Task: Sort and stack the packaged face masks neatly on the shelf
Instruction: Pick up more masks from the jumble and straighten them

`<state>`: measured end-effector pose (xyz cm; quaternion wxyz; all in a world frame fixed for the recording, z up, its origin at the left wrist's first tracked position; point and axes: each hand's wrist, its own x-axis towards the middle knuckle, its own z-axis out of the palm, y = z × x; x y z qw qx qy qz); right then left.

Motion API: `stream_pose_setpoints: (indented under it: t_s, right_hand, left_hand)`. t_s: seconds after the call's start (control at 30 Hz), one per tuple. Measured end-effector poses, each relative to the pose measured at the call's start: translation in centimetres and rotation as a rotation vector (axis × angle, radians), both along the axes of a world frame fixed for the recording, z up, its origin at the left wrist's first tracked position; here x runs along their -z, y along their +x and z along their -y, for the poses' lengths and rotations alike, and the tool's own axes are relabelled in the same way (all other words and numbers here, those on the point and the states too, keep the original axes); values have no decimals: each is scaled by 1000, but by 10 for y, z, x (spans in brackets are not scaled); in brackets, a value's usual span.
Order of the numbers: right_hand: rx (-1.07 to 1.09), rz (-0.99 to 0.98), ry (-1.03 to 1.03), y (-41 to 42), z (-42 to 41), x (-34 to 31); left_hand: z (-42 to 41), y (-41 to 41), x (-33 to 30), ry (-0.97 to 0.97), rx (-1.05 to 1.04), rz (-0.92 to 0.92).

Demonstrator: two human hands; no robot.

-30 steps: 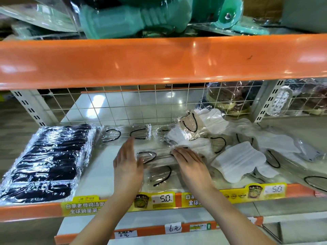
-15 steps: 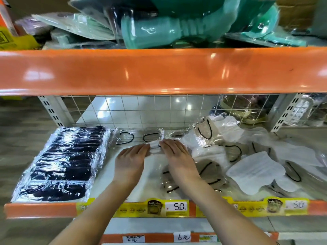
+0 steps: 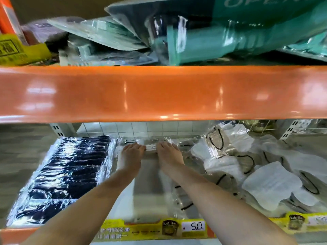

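A neat stack of black packaged masks fills the left of the shelf. On the right lies a loose heap of white and beige packaged masks with black ear loops. Both my hands reach to the back of the shelf. My left hand and my right hand lie side by side, fingers stretched forward, pressing a clear-wrapped mask packet against the back row. The fingertips are partly hidden in the glossy wrap.
The orange beam of the upper shelf hangs low over my hands. Above it lie teal packaged goods. A wire grid closes the back. Yellow price labels run along the front edge.
Both hands have slid from the middle of the shelf to its back, pushing the clear packet toward the rear row. The view has tilted upward and come closer.
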<state>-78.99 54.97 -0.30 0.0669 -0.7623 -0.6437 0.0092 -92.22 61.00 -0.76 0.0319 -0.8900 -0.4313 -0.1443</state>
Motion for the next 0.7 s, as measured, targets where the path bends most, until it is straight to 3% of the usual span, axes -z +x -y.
stream_pose_setpoints:
  t_s: [0.13, 0.37, 0.47, 0.7]
  right_hand:
    - [39, -6, -100, -8, -7, 15]
    - [139, -16, 12, -14, -14, 24]
    - [146, -60, -57, -15, -15, 26]
    - [115, -114, -177, -19, -11, 31]
  left_hand:
    - [-12, -6, 6, -19, 7, -26]
    - [-29, -7, 15, -37, 44, 20]
    - [-31, -4, 15, -113, 13, 7]
    - [-27, -9, 30, -275, 5, -190]
